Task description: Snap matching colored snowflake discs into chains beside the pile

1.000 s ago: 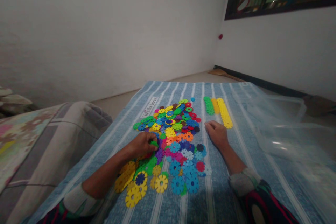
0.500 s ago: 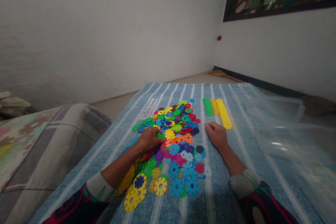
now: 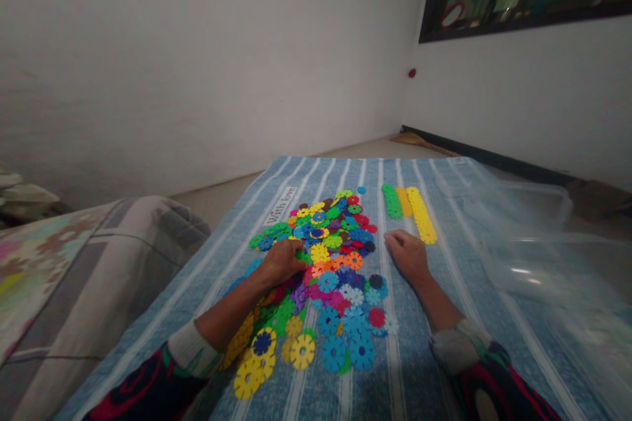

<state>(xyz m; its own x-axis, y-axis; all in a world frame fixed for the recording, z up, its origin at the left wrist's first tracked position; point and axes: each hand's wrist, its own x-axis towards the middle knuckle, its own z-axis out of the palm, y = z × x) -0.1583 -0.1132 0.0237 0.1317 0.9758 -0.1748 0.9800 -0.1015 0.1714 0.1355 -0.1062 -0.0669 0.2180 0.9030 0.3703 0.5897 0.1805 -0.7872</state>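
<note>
A pile of flat, notched plastic discs in many colours (image 3: 328, 281) covers the middle of the striped cloth. My left hand (image 3: 284, 263) is at the pile's left side, its fingers closed on a green disc (image 3: 302, 256). To the right of the pile, my right hand (image 3: 407, 253) rests on the cloth with its fingers curled in; whatever they hold, if anything, is hidden. Beyond it lie a green row of discs (image 3: 392, 201), an orange row (image 3: 404, 202) and a longer yellow row (image 3: 421, 216), side by side.
Clear plastic containers (image 3: 523, 210) stand on the right of the blue striped cloth (image 3: 459, 256). A small blue disc (image 3: 361, 190) lies beyond the pile. Fabric (image 3: 133, 263) drapes over something at the left. A dark-framed window (image 3: 424, 6) is at the upper right.
My left hand has barely shifted, staying at the green disc. My right hand and the rows of discs look the same.
</note>
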